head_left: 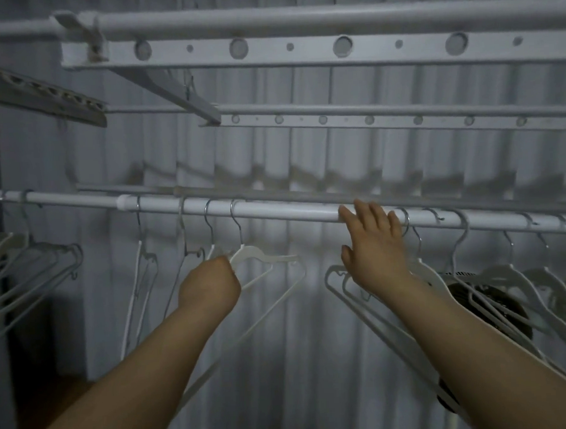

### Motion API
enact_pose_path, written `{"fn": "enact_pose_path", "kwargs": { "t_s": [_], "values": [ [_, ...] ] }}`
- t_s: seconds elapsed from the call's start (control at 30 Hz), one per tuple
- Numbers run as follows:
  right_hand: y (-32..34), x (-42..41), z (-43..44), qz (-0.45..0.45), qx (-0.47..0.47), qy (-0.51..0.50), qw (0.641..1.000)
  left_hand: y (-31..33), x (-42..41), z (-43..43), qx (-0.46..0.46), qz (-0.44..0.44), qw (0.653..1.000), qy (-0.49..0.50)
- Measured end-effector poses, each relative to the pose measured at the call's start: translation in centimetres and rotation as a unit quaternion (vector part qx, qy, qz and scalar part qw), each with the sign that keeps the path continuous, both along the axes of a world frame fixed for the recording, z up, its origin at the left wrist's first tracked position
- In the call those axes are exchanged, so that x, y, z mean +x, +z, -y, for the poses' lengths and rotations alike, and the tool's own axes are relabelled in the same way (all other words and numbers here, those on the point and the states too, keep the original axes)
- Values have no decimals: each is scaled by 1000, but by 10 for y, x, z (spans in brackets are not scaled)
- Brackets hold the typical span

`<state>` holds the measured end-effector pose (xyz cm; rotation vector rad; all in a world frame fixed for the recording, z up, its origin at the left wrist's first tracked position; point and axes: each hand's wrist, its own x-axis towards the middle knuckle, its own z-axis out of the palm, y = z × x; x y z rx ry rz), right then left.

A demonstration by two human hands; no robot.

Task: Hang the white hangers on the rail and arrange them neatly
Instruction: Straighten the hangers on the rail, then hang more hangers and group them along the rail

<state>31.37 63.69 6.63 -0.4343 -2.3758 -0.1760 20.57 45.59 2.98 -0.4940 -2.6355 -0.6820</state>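
Pleated backdrop [311, 325], left hand [210, 282] gripping white hanger [264, 256], right hand [372, 240] spread at rail [275, 209]

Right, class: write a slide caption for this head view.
Left hand grips a white hanger on the rail; open right hand reaches the rail.

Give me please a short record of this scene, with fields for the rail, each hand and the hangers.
rail: white, runs across the view
left hand: fingers curled round the held hanger
held hanger: white, hook over the rail
right hand: fingers straight and spread, tips at the rail, holds nothing
right hangers: several on the rail, crowded together
left hangers: a tilted bunch near the rail's left end
upper rack: bar with round holes, above the rail
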Motion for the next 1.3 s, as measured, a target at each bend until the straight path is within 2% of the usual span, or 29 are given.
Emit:
{"fn": "enact_pose_path", "kwargs": {
  "t_s": [0.3, 0.53, 0.7, 0.83, 0.97, 1.07, 1.17, 1.23, 1.3],
  "values": [
    [-1, -2, 5, -5, 0, 0, 1000, 0, -17, 11, -22, 23, 999, 6],
    [7, 14, 6, 62, -7, -4, 998, -3, 1, 19, 6, -133, 990, -48],
    [1, 54, -11, -67, -119, -5, 991, -2, 11, 10, 95, -125, 976, -152],
    [-13, 94, -27, -122, -196, -71, 970, -9, 19, 4, 144, -79, 966, -200],
    [-27, 115, -38, -98, -312, -95, 940, -23, 38, -19, 181, 4, 944, -276],
    [-37, 127, -43, -74, -407, -65, 908, -37, 57, -45, 196, 100, 911, -349],
    [-43, 138, -47, 35, -467, -17, 883, -43, 79, -72, 203, 169, 876, -403],
    [-46, 142, -52, 80, -503, 41, 860, -45, 98, -91, 214, 212, 859, -414],
    [-46, 144, -61, 92, -509, 79, 852, -45, 113, -111, 237, 247, 852, -396]
  ]
}}
